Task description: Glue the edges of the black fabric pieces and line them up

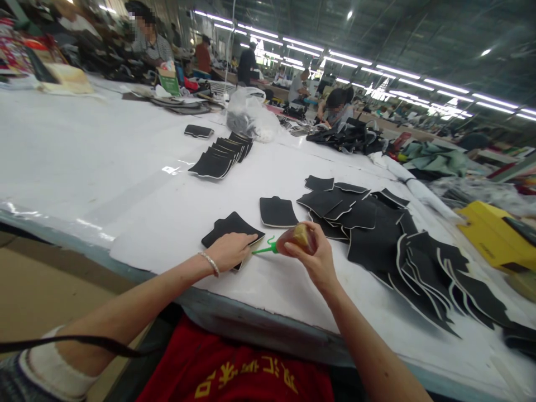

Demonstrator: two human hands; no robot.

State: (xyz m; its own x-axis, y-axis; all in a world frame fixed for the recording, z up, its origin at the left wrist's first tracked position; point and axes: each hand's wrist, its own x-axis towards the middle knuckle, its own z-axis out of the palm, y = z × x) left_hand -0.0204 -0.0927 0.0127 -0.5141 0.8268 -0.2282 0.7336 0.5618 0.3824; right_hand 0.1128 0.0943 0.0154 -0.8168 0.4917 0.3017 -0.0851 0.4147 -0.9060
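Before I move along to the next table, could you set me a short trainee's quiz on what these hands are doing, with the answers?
1. True or false: the right hand holds a bottle with a green nozzle.

2. Multiple choice: where does the left hand rest?
A) On a black piece
B) On the clear plastic bag
C) On the yellow box

3. Fill in the blank: the bracelet is worn on the ____ wrist.

Key: 1. True; 2. A; 3. left
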